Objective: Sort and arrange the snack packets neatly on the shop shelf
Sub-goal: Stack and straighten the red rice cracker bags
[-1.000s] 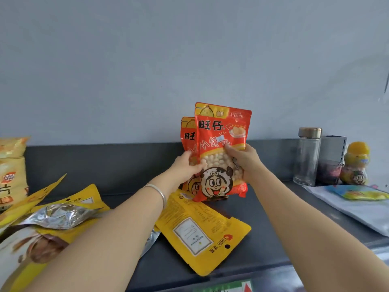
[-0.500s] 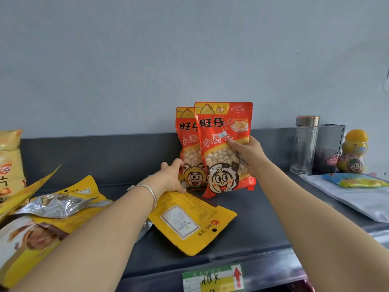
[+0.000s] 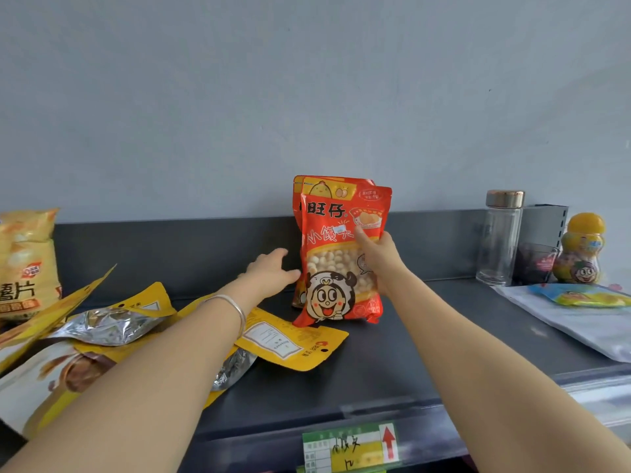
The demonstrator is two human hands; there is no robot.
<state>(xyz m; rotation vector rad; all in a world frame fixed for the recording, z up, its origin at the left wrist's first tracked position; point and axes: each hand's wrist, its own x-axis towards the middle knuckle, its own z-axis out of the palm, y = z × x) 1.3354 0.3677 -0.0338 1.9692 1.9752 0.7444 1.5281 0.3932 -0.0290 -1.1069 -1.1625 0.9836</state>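
Now the thumb of the right hand point(image 3: 379, 257) lies across the front of the red plastic snack packet with a clear window and a cartoon face point(image 3: 341, 268), and the other fingers go behind it, so this hand pinches the packet by its right edge. The packet stands upright on the dark grey shop shelf point(image 3: 426, 336), near the back wall, with a second red packet of the same kind point(image 3: 297, 189) directly behind it and a little to the left.

The left hand point(image 3: 269, 273) has its fingers stretched and holds nothing. Its fingertips are at the left edge of the packets; I cannot tell if they touch.

To do this step well, I think both hands should press the two packets together, make their edges even, and release only when the bottoms sit flat.

A flat yellow packet with a white label point(image 3: 290, 339) lies just near the red ones and can block the row toward the left, together with a crumpled silver foil packet point(image 3: 106, 324). Far right stand a clear glass bottle with a metal cap point(image 3: 500, 240) and a yellow cartoon jar point(image 3: 582, 250).
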